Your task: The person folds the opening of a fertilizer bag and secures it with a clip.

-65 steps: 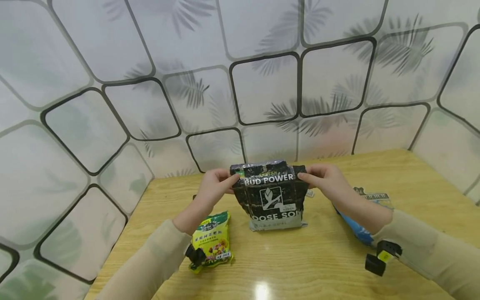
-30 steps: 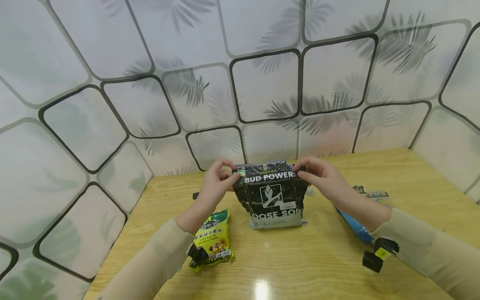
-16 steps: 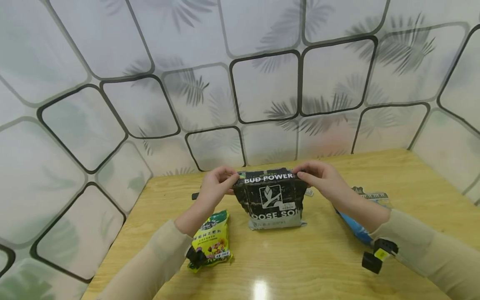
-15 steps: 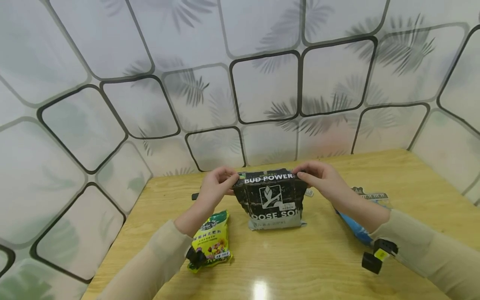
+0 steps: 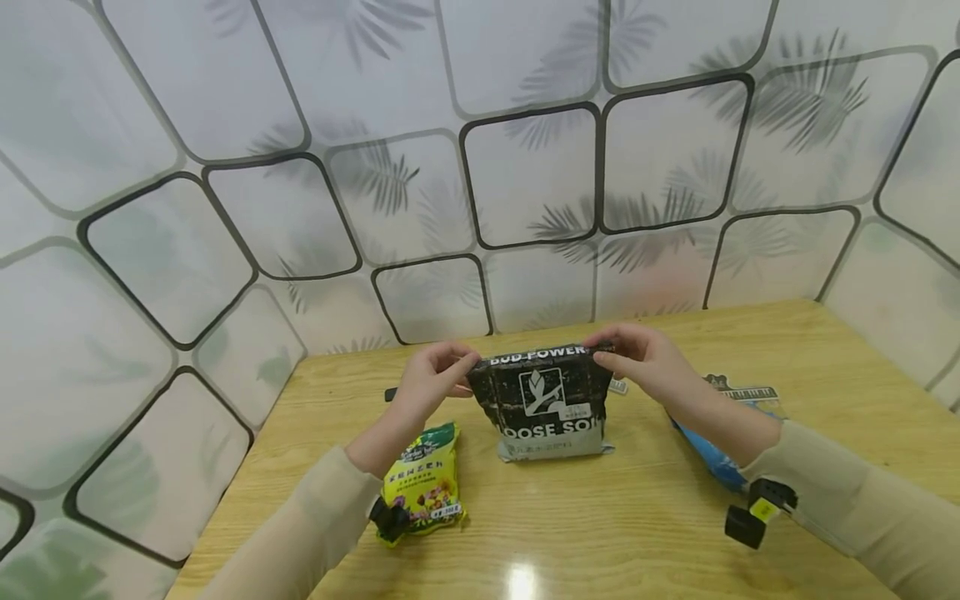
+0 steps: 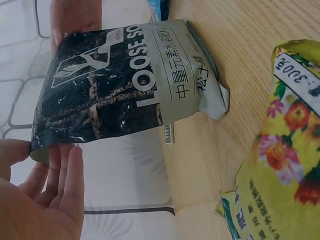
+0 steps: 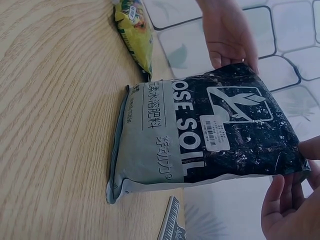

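A black and grey bag of loose soil fertilizer (image 5: 551, 417) stands upright on its bottom edge on the wooden table, its top folded away to the back. My left hand (image 5: 433, 375) pinches the upper left corner between thumb and fingers. At the upper right corner, my right hand (image 5: 643, 360) pinches the bag the same way. The left wrist view shows the left thumb in front and the fingers behind the bag (image 6: 100, 90). In the right wrist view a barcode sticker (image 7: 215, 133) shows on the bag's front. The bag's back is hidden.
Under my left forearm lies a yellow flower-fertilizer bag (image 5: 426, 479). A blue bag (image 5: 708, 450) is partly covered by my right forearm, beside a flat piece with a keyboard-like pattern (image 5: 756, 392). A small black object (image 5: 390, 394) lies behind my left wrist. A patterned curtain (image 5: 540, 183) borders the table.
The bag's top has been folded down backward, so the "BUD POWER" lettering now sits at the upper edge, partly turned out of sight. Both hands have sunk slightly, still pinching the corners.
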Demonstrator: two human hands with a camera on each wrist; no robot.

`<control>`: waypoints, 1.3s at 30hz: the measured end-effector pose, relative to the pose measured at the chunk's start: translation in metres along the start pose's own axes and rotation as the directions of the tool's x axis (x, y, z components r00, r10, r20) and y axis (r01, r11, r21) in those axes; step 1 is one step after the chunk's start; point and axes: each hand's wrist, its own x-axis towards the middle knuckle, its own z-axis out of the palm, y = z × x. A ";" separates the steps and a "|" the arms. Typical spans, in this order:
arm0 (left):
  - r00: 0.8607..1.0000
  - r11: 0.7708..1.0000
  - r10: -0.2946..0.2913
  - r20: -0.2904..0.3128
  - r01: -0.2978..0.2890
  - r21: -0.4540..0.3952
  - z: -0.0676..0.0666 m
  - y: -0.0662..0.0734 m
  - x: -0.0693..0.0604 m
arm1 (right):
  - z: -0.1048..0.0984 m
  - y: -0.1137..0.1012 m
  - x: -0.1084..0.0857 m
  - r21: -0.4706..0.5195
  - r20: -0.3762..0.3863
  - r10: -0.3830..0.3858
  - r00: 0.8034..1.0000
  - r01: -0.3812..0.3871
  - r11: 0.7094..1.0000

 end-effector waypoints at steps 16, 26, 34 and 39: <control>0.998 1.000 -0.016 0.057 0.015 0.016 -0.001 -0.005 -0.001 | -0.001 0.002 0.000 -0.020 -0.022 0.002 1.000 -0.002 1.000; 0.999 0.999 0.003 0.041 -0.005 0.045 0.000 -0.010 0.001 | -0.001 0.003 0.001 -0.017 -0.035 0.020 0.999 -0.020 1.000; 1.000 0.997 0.000 0.015 -0.001 0.078 0.000 -0.010 0.001 | 0.002 0.003 0.003 -0.051 -0.054 0.031 0.998 -0.033 0.998; 1.000 0.995 -0.014 -0.001 0.014 0.100 0.002 -0.009 0.001 | 0.002 0.003 0.004 -0.076 -0.063 0.043 0.997 -0.048 0.996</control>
